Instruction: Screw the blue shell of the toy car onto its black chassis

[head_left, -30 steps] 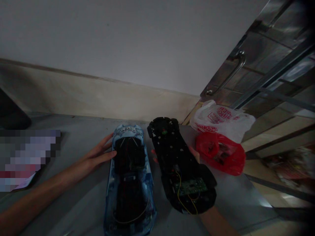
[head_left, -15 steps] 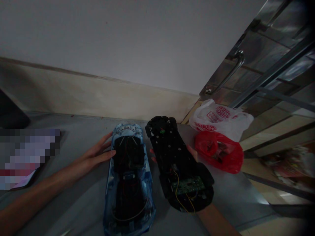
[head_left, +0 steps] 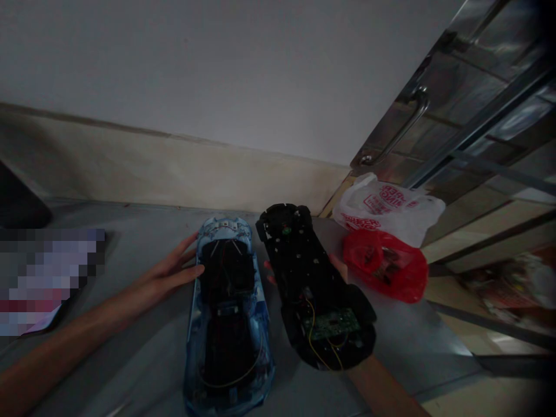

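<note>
The left hand (head_left: pixel 176 269) touches the side of the blue car shell (head_left: pixel 260 324) on the grey surface, its fingers spread. The right hand (head_left: pixel 339 267) holds the black chassis (head_left: pixel 299 266) from below, beside this shell, fingers and thumb around its two edges.

Head view shifted slightly, black chassis (head_left: pixel 299 266) now a little higher and farther left in frame, its gap to blue car shell (head_left: pixel 264 324) marginally narrower, white bag (head_left: pixel 391 202), red bag (head_left: pixel 408 272) and metal handle (head_left: pixel 402 133) likewise displaced up-left.
</note>
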Demonstrator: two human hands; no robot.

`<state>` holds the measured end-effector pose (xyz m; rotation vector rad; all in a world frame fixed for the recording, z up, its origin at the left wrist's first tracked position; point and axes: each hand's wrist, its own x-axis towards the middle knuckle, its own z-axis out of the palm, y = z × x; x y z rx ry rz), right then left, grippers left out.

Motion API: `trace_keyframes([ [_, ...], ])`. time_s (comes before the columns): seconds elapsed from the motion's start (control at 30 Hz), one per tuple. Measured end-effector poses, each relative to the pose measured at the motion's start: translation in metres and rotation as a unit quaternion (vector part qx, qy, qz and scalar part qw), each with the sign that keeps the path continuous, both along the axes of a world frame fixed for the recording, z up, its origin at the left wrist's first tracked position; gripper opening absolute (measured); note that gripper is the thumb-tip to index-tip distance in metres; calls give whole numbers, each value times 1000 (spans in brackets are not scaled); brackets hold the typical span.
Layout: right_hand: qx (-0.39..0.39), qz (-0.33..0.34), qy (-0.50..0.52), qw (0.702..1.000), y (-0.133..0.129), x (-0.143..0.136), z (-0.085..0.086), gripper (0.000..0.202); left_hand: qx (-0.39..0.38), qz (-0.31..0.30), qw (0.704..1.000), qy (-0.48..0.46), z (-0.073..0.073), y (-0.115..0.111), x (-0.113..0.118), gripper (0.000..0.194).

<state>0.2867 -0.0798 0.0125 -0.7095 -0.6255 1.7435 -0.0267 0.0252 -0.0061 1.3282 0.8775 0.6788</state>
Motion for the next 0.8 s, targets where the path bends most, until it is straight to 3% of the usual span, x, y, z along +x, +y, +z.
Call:
trace_keyframes([
  [0.27, -11, -11, 17, 1000, -4, -3, 7, 67, 26, 0, 1000, 18, -8, 4, -3, 80],
  [0.6, -15, 6, 59, 998, 0, 3, 3, 71, 2, -2, 1000, 19, 8, -1, 3, 86],
  [0.8, -11, 18, 49, 999, 3, 4, -1, 75, -7, -10, 1000, 15, 9, -1, 4, 88],
])
